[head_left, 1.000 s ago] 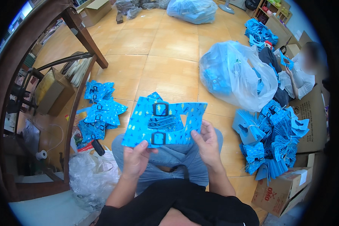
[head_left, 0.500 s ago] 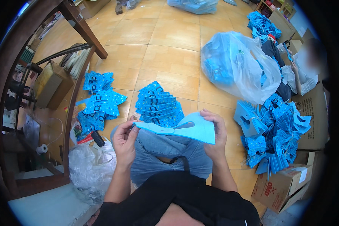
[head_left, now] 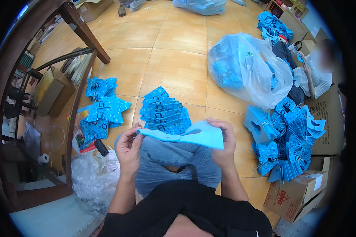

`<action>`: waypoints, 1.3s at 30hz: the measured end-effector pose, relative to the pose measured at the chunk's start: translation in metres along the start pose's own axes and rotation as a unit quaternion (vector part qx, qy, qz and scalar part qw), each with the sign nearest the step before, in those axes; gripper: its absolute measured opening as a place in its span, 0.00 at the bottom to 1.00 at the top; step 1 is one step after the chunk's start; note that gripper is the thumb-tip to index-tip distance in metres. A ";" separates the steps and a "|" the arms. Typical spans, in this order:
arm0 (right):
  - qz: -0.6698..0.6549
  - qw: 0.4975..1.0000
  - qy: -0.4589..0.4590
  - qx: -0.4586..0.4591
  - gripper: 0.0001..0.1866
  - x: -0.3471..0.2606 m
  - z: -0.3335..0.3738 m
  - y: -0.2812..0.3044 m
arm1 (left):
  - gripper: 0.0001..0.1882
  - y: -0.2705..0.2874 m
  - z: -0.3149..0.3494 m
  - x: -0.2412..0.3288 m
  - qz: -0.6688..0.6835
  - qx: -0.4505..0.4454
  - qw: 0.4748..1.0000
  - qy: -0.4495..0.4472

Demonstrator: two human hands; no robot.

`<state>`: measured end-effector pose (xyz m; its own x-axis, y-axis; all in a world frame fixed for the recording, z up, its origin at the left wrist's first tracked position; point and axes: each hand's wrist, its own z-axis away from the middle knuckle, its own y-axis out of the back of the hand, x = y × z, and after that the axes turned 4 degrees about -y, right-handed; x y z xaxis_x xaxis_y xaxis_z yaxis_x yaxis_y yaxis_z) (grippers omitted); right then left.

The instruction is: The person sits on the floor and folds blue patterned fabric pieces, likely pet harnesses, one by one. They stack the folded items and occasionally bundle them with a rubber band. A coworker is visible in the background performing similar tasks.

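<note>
A light blue, soft-looking cut-out piece [head_left: 201, 137] with a slit-like opening stretches between my hands above my lap. My left hand [head_left: 129, 144] pinches its narrow left end between thumb and fingers. The broad right end is gripped by my right hand [head_left: 225, 136], with the fingers over its top corner. Just beyond it, on the floor, lies a fanned stack of blue patterned pieces [head_left: 164, 110] with black square outlines. More such patterned bundles [head_left: 103, 112] lie to the left of that stack.
To the right sit tied blue bundles [head_left: 290, 138], a cardboard box [head_left: 288, 195] and a clear plastic bag [head_left: 261, 75] holding blue pieces. Another person [head_left: 320, 79] sits at the far right. A wooden frame [head_left: 81, 29] and a crumpled clear bag [head_left: 93, 177] are on my left.
Both hands keep hold of the light blue piece with hardly any movement. The whole view has shifted slightly.
</note>
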<state>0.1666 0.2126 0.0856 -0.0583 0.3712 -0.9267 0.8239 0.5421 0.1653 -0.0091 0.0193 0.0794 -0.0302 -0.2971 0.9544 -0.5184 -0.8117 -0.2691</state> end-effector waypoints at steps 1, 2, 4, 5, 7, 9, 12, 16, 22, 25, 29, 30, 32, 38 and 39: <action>-0.018 0.999 -0.040 0.007 0.16 -0.001 0.001 -0.001 | 0.10 0.000 0.000 0.002 0.003 0.001 1.000 0.015; -0.042 0.995 -0.093 0.014 0.16 -0.002 0.004 -0.001 | 0.11 0.000 0.001 0.004 0.006 0.003 1.000 0.030; -0.110 0.982 -0.156 0.013 0.16 -0.003 0.004 -0.001 | 0.13 0.001 0.000 0.007 0.020 -0.003 0.999 0.050; -0.153 0.974 -0.168 0.005 0.16 -0.002 0.003 0.000 | 0.15 0.002 0.000 0.008 0.030 -0.010 0.998 0.057; -0.213 0.952 -0.220 -0.027 0.19 -0.002 0.000 0.004 | 0.18 0.006 -0.001 0.011 0.076 -0.027 0.993 0.087; -0.228 0.915 -0.329 -0.053 0.22 -0.003 -0.003 0.011 | 0.22 0.010 -0.001 0.013 0.146 -0.054 0.979 0.129; -0.296 0.919 -0.218 -0.146 0.35 -0.007 -0.001 0.018 | 0.25 0.013 0.001 0.013 0.206 -0.073 0.968 0.126; -0.279 0.924 -0.193 -0.177 0.39 -0.008 0.000 0.017 | 0.27 0.014 0.002 0.012 0.166 -0.081 0.973 0.142; -0.263 0.928 -0.184 -0.190 0.36 -0.003 0.000 0.015 | 0.28 0.012 0.004 0.012 0.164 -0.078 0.973 0.139; -0.239 0.934 -0.194 -0.179 0.41 -0.004 0.000 0.016 | 0.28 0.012 0.003 0.013 0.163 -0.079 0.974 0.136; -0.239 0.936 -0.189 -0.178 0.41 -0.005 -0.001 0.015 | 0.28 0.010 0.002 0.014 0.155 -0.085 0.976 0.128; -0.238 0.936 -0.190 -0.176 0.41 -0.005 -0.001 0.015 | 0.28 0.010 0.002 0.014 0.152 -0.086 0.977 0.123; -0.234 0.938 -0.187 -0.176 0.42 -0.003 -0.001 0.016 | 0.27 0.009 0.001 0.015 0.159 -0.089 0.975 0.126; -0.296 0.927 -0.190 -0.133 0.28 0.003 0.000 0.014 | 0.23 0.002 0.001 0.016 0.187 -0.067 0.975 0.096; -0.279 0.933 -0.199 -0.109 0.24 0.003 0.001 0.012 | 0.24 0.000 0.003 0.015 0.180 -0.055 0.979 0.083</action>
<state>0.1772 0.2195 0.0848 -0.1941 -0.2996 -0.9341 0.5906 0.7246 -0.3551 -0.0076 0.0133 0.0929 -0.3615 -0.4605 0.8107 -0.5374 -0.6076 -0.5848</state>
